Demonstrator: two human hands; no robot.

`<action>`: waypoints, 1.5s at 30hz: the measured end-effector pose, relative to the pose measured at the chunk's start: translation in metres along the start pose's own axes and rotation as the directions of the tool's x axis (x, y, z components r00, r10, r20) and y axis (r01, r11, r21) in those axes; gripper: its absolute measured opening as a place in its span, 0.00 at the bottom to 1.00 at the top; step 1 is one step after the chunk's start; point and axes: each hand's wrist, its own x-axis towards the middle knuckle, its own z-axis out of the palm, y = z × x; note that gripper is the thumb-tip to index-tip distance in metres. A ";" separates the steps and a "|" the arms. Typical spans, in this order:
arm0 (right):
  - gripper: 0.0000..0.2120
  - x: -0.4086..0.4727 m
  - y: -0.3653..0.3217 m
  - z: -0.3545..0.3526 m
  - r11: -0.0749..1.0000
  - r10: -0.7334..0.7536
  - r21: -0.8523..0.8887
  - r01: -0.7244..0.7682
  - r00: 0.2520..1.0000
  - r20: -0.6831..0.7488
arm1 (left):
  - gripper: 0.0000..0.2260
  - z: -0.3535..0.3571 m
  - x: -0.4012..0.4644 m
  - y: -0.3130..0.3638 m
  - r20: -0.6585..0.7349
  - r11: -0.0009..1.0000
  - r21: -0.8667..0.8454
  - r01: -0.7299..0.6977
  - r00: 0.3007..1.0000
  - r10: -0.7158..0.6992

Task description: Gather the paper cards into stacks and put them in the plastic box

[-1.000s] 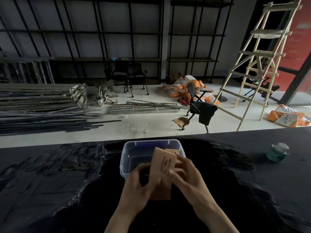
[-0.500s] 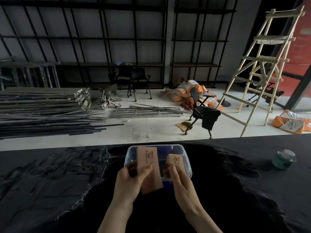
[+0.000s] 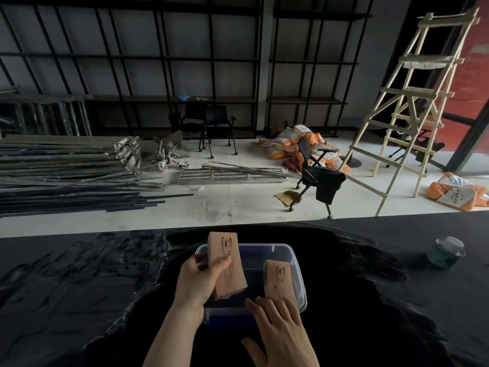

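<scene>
Shelving (image 3: 185, 62) of dark metal fills the wall at twelve o'clock, and a wooden ladder (image 3: 412, 102) leans at two o'clock above the pale floor (image 3: 225, 207). Nearer to us lies the desk (image 3: 79, 300) under its black cover, running from nine o'clock to three. At its centre we have the plastic box (image 3: 296, 263), clear-walled, with a blue patch showing low at its near side. Our left hand (image 3: 197, 280) is closed around a thick stack of paper cards (image 3: 227, 263), thumb across the printed face, holding it tilted above the box's nine o'clock side. Our right hand (image 3: 280, 329) lies loose at five o'clock, gripping nothing, fingers spread over the box's near rim, fingertips just beside a second stack of cards (image 3: 279, 283) that stands tilted inside the box on its three o'clock side; we cannot tell whether the fingertips touch it. Off at three o'clock, well apart from the box, a small green jar (image 3: 446, 254) with a pale lid sits on the desk.
</scene>
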 end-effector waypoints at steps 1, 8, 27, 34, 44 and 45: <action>0.27 -0.003 0.003 -0.008 0.999 -0.014 0.028 0.017 0.994 -0.107 | 0.15 0.003 0.002 -0.001 0.018 1.000 0.006 0.014 1.000 -0.014; 0.38 -0.001 0.101 -0.027 0.854 0.514 -0.019 -0.520 0.849 -0.124 | 0.19 0.029 0.017 -0.010 0.083 0.981 0.140 0.133 0.986 -0.145; 0.39 -0.024 0.144 0.036 0.796 0.593 -0.198 -0.573 0.802 0.064 | 0.34 0.080 0.043 -0.027 0.094 0.747 0.651 0.134 0.963 -0.254; 0.38 -0.024 0.144 0.038 0.792 0.599 -0.194 -0.580 0.799 0.056 | 0.32 0.077 0.040 -0.023 0.118 0.566 0.824 -0.015 0.982 -0.147; 0.39 -0.024 0.144 0.036 0.794 0.595 -0.208 -0.572 0.801 0.070 | 0.14 0.079 0.047 -0.035 0.181 0.596 0.798 -0.091 0.979 -0.093; 0.39 -0.024 0.144 0.036 0.796 0.593 -0.203 -0.570 0.802 0.072 | 0.14 0.078 0.047 -0.035 0.188 0.604 0.791 -0.094 0.978 -0.093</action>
